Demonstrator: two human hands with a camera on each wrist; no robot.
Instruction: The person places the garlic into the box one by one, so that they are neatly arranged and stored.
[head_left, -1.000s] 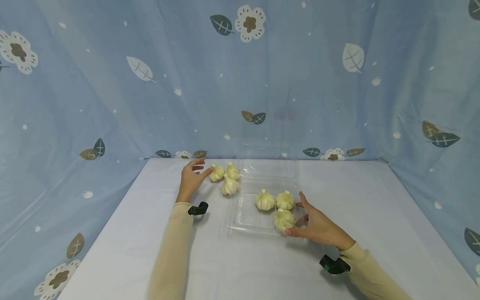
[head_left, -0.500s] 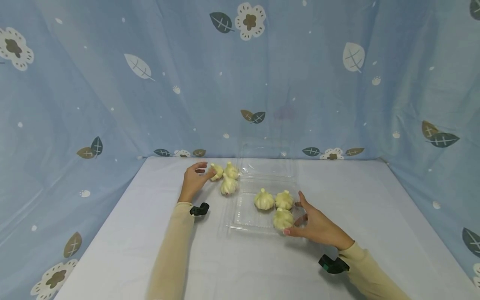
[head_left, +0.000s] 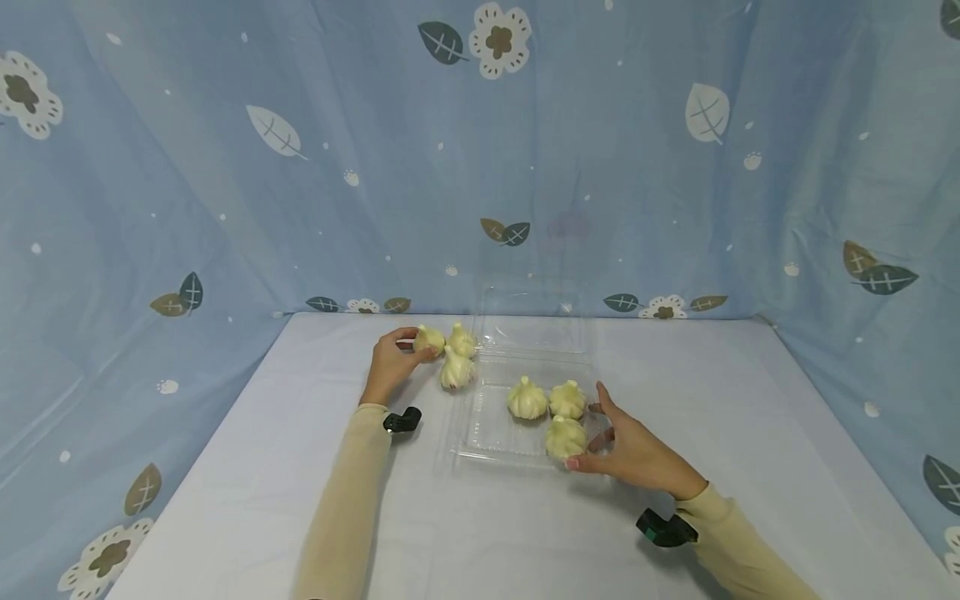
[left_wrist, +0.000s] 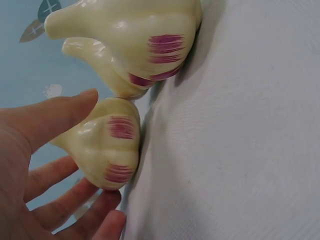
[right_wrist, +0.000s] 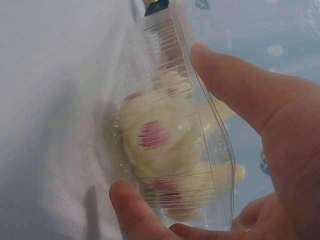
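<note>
Six garlic bulbs, three of them inside a clear plastic container.
At left, the left hand curls thumb and fingers round the leftmost bulb, glossy, rounded and purple-streaked; two more bulbs sit just beside it on white cloth; then the thin-walled, ribbed container, its lid open at the far side, bulbs clustered towards its right; lastly the right hand, spread wide along its right wall.

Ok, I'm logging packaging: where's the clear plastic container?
In the head view, the clear container sits on the table, right of three loose garlic bulbs, the right hand at its right side.
</note>
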